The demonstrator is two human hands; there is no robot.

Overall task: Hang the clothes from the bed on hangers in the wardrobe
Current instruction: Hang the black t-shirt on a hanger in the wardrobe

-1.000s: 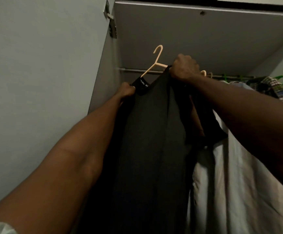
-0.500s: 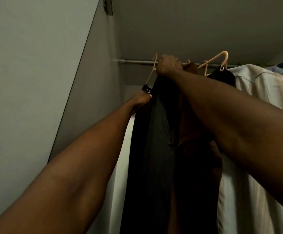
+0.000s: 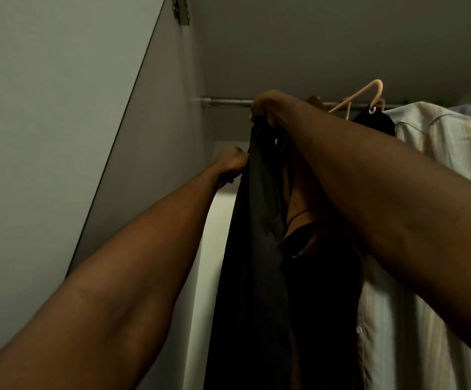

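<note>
A dark garment (image 3: 254, 249) hangs in long folds at the left end of the wardrobe, its top bunched just under the rail (image 3: 228, 102). The right hand (image 3: 268, 109) has its fingers curled tight around that top edge, right at the rail; whether a hanger sits inside this grip is hidden. Lower and to the left, the left hand (image 3: 232, 164) pinches the garment's side edge. Just beside it hang a peach hanger (image 3: 361, 94) and a pale striped shirt (image 3: 436, 142). The step appears to be seating the garment on the rail. Next, the hook likely needs checking before both hands let go.
</note>
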